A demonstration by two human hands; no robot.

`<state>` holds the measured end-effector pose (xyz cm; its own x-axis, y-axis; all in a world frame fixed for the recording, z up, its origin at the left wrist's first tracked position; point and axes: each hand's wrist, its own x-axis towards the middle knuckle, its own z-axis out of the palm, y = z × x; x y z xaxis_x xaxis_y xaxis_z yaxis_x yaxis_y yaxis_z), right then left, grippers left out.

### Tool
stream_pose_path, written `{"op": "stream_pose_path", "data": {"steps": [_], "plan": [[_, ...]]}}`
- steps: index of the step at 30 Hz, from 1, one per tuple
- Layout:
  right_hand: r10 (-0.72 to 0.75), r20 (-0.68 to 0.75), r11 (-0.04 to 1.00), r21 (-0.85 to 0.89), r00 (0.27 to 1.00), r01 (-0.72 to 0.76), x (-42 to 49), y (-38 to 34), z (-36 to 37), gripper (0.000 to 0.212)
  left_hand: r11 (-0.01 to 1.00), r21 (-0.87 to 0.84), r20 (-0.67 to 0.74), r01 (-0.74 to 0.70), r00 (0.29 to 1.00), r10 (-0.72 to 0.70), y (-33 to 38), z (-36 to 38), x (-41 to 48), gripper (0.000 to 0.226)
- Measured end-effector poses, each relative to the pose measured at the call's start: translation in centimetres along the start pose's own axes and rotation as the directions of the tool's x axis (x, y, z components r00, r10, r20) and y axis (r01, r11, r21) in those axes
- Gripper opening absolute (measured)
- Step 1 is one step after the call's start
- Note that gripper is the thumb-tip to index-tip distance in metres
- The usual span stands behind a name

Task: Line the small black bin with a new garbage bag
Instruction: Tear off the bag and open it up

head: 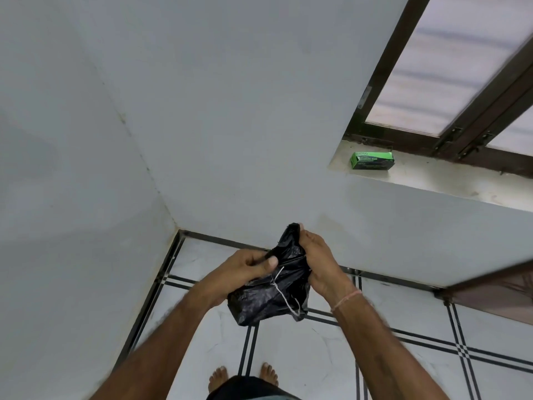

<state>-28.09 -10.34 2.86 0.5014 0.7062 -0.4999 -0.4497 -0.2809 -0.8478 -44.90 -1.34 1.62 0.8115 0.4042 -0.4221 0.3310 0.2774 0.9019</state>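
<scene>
A crumpled, glossy black garbage bag (269,294) with a thin white string (281,287) hangs between both hands above the tiled floor (317,356). The left hand (245,268) pinches its left edge; the right hand (318,264) grips what seems the top corner. A green garbage-bag box (372,160) sits far right on the windowsill (432,180).

A crumpled black plastic garbage bag (268,301) bears a thin white string (279,287), the small cardboard box (372,161) is bright green with a black band, the painted wall (230,111) is pale grey, the glossy floor tiles (302,356) are white with paired black lines, and the wooden window frame (386,67) is dark brown.
</scene>
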Motion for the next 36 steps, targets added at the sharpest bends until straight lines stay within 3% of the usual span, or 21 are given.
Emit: {"op": "stream_pose_path", "data": {"steps": [4,6,7,8,9,10,12,14,17,21,25,28,32,36], "plan": [[0.001,-0.039,0.999,-0.037,0.999,-0.002,1.2,-0.2,-0.5,0.043,0.984,-0.178,-0.089,0.015,0.996,-0.031,-0.4,1.3,0.1,0.025],[-0.184,-0.139,0.945,-0.299,0.973,0.136,1.9,0.8,-0.5,0.028,0.959,-0.282,-0.225,-0.018,0.973,-0.047,-0.9,2.1,0.5,0.034],[-0.329,-0.199,0.852,-0.485,0.923,0.199,1.8,1.3,-0.6,0.021,0.939,-0.342,-0.292,-0.040,0.954,-0.066,-1.0,2.5,0.7,0.037],[-0.451,-0.244,0.773,-0.588,0.859,0.239,1.4,1.8,-0.8,0.018,0.916,-0.396,-0.347,-0.059,0.934,-0.090,-0.9,2.8,0.9,0.038],[-0.499,-0.252,0.757,-0.592,0.829,0.276,0.7,2.1,-0.7,0.018,0.897,-0.436,-0.386,-0.078,0.916,-0.108,-0.9,3.1,1.0,0.037],[-0.454,-0.219,0.814,-0.497,0.864,0.302,-0.2,2.4,-0.5,0.020,0.882,-0.461,-0.411,-0.094,0.904,-0.119,-0.7,3.3,1.0,0.036],[-0.188,-0.010,0.958,-0.222,0.982,0.181,-1.5,2.8,0.5,0.027,0.865,-0.491,-0.423,-0.103,0.896,-0.133,-0.3,3.6,1.0,0.037],[-0.060,0.126,0.992,-0.099,0.990,0.073,-2.1,3.6,0.9,0.032,0.849,-0.520,-0.400,-0.094,0.905,-0.145,-0.2,3.8,0.9,0.041],[-0.078,0.106,0.997,0.005,0.991,0.078,-1.8,4.5,0.9,0.026,0.820,-0.560,-0.393,-0.120,0.909,-0.135,0.1,3.9,0.8,0.036],[-0.134,0.082,0.991,-0.001,0.988,0.135,-1.7,5.0,0.9,0.020,0.795,-0.595,-0.406,-0.118,0.898,-0.171,0.2,4.3,0.6,0.018],[-0.126,0.075,0.992,0.035,0.989,0.124,-1.8,5.2,1.1,0.017,0.723,-0.683,-0.370,-0.101,0.902,-0.224,-0.3,4.2,0.2,0.021],[-0.049,0.080,0.993,0.109,0.996,0.040,-1.8,5.0,0.8,0.019,0.738,-0.669,-0.354,-0.090,0.911,-0.210,-0.7,3.9,-0.3,0.033],[0.076,0.095,0.965,0.244,0.993,-0.098,-1.3,5.1,0.6,0.020,0.736,-0.672,-0.359,-0.087,0.907,-0.221,-1.2,3.9,-0.5,0.019],[0.179,0.079,0.932,0.307,0.981,-0.195,-1.2,5.7,0.8,0.020,0.715,-0.689,-0.380,-0.116,0.899,-0.219,-1.9,4.0,-0.4,0.023]]}}
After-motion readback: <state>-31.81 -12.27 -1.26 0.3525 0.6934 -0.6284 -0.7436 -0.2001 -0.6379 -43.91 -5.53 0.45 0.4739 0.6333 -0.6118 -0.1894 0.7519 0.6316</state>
